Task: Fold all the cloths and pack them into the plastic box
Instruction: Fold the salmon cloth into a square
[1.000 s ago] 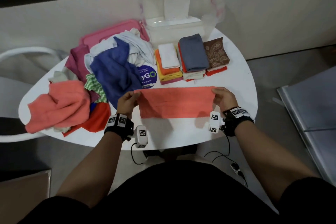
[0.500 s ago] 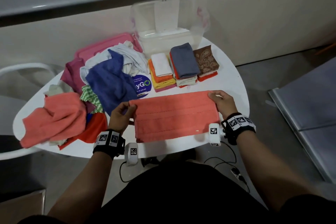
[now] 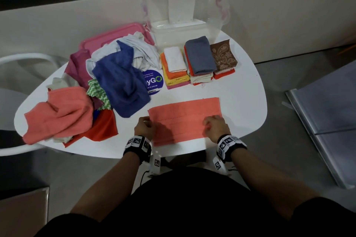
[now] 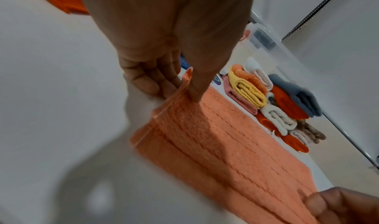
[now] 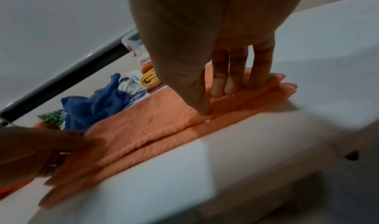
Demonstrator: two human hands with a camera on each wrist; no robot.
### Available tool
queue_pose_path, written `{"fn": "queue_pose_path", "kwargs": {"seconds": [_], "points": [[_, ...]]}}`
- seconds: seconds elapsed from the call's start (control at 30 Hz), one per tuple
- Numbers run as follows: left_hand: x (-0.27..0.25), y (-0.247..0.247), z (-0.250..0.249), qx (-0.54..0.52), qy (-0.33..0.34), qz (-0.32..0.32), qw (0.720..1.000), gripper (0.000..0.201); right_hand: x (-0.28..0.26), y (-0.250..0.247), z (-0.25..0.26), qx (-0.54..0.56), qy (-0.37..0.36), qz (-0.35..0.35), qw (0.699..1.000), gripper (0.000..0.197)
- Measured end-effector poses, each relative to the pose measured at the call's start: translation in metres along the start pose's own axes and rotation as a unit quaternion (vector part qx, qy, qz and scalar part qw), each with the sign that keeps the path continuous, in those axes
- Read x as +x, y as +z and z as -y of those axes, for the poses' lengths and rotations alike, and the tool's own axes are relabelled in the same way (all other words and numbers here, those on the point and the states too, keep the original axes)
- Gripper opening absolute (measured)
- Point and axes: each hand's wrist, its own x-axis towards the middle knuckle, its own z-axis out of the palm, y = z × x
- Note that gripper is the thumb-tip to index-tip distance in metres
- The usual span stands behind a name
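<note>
Pinching the near-left edge of the coral cloth [image 3: 185,119] between thumb and curled fingers, the left hand [image 3: 144,127] holds one end while the right hand [image 3: 215,128] grips the opposite end, thumb pressed on top and fingers tucked into the fold. The cloth lies flat on the tabletop [image 3: 242,90] directly between and just beyond both hands, its long axis running left to right from one hand to the other, so neither hand is nearer. It looks like a ribbed terry towel, already doubled into a long band. Folded stacks [image 3: 198,63] sit farther ahead, before the plastic box [image 3: 179,32]; an unfolded heap [image 3: 86,90] lies beyond the left hand.
</note>
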Motion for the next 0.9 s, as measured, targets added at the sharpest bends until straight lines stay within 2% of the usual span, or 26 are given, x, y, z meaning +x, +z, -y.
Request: {"fn": "queue_pose_path", "kwargs": {"seconds": [0.07,0.17,0.23,0.33,0.4,0.43,0.47,0.53,0.57,0.6,0.67,0.7,0.77,0.83,0.9], "points": [[0.005,-0.003,-0.003,0.019,-0.004,0.012,1.000,0.030,0.003,-0.002,0.002,0.029,0.010,0.001,1.000,0.029],[0.005,-0.004,-0.013,-0.097,-0.019,0.065,0.993,0.031,0.005,-0.010,0.014,0.196,0.002,0.004,0.981,0.041],[-0.003,0.000,-0.025,-0.147,0.003,0.108,0.983,0.034,0.003,-0.011,0.029,0.286,-0.032,0.072,0.955,0.055],[-0.023,0.011,-0.049,-0.208,0.047,0.197,0.957,0.033,-0.002,-0.007,0.053,0.322,-0.074,0.215,0.919,0.085],[-0.027,0.016,-0.061,-0.248,0.066,0.258,0.931,0.028,-0.005,-0.004,0.062,0.352,-0.063,0.254,0.899,0.080],[-0.025,0.017,-0.065,-0.248,0.077,0.267,0.928,0.025,-0.005,-0.003,0.064,0.362,-0.047,0.252,0.897,0.072],[-0.019,0.017,-0.066,-0.239,0.090,0.250,0.934,0.022,-0.005,-0.002,0.066,0.370,-0.028,0.238,0.898,0.064],[0.000,0.016,-0.065,-0.146,0.150,0.130,0.969,0.020,-0.001,0.004,0.064,0.356,0.012,0.188,0.915,0.053],[0.011,0.016,-0.064,-0.081,0.191,0.071,0.976,0.022,0.002,0.006,0.061,0.328,0.023,0.167,0.930,0.042],[0.021,0.016,-0.063,-0.021,0.229,0.039,0.972,0.026,0.003,0.008,0.059,0.298,0.027,0.149,0.942,0.031],[0.038,0.018,-0.064,0.090,0.268,0.049,0.958,0.040,0.004,0.011,0.057,0.261,0.038,0.130,0.956,0.027],[0.045,0.020,-0.067,0.148,0.265,0.068,0.950,0.043,0.003,0.010,0.057,0.252,0.042,0.127,0.959,0.027],[0.056,0.024,-0.071,0.265,0.266,0.096,0.922,0.040,0.002,0.010,0.055,0.226,0.032,0.120,0.966,0.018],[0.060,0.028,-0.076,0.324,0.277,0.118,0.897,0.037,-0.001,0.010,0.051,0.216,0.023,0.122,0.969,0.007],[0.057,0.032,-0.077,0.345,0.282,0.135,0.885,0.028,-0.002,0.009,0.045,0.206,0.014,0.132,0.970,0.022]]}}
